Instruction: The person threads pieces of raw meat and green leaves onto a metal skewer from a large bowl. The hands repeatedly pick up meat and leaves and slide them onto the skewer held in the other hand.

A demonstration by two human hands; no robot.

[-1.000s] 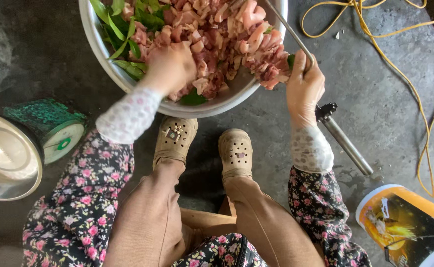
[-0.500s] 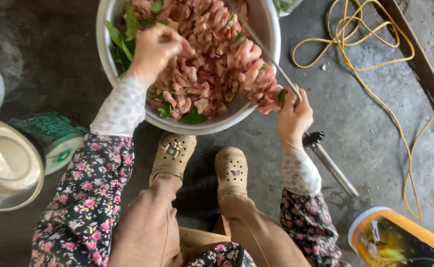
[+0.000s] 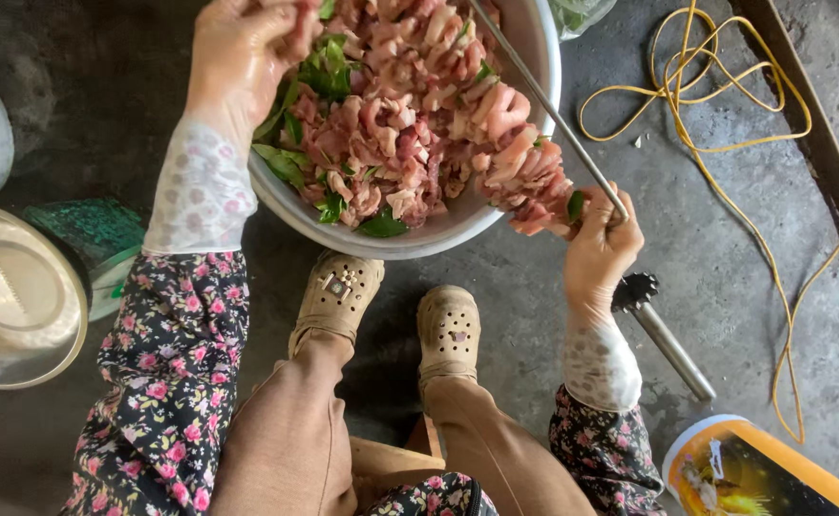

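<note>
A large metal bowl (image 3: 524, 182) on the concrete floor holds raw pink meat pieces (image 3: 419, 115) mixed with green leaves (image 3: 314, 76). My left hand (image 3: 243, 48) reaches into the bowl at its upper left and closes on a piece of meat. My right hand (image 3: 599, 244), at the bowl's right rim, grips a long metal skewer (image 3: 543, 105) that slants up and left across the bowl. Meat pieces bunch on the skewer just above that hand. My two feet in tan clogs (image 3: 338, 296) rest just below the bowl.
A metal pot lid (image 3: 13, 296) and a green-wrapped round container (image 3: 85, 234) sit at left. A yellow cord (image 3: 715, 172) loops on the floor at right. A metal rod with a toothed head (image 3: 663, 334) lies near my right hand. A round yellow-rimmed tin (image 3: 754, 473) sits bottom right.
The view has moved closer to the bowl. My left hand went further up into the meat and took a piece. My right hand stayed on the skewer at the rim.
</note>
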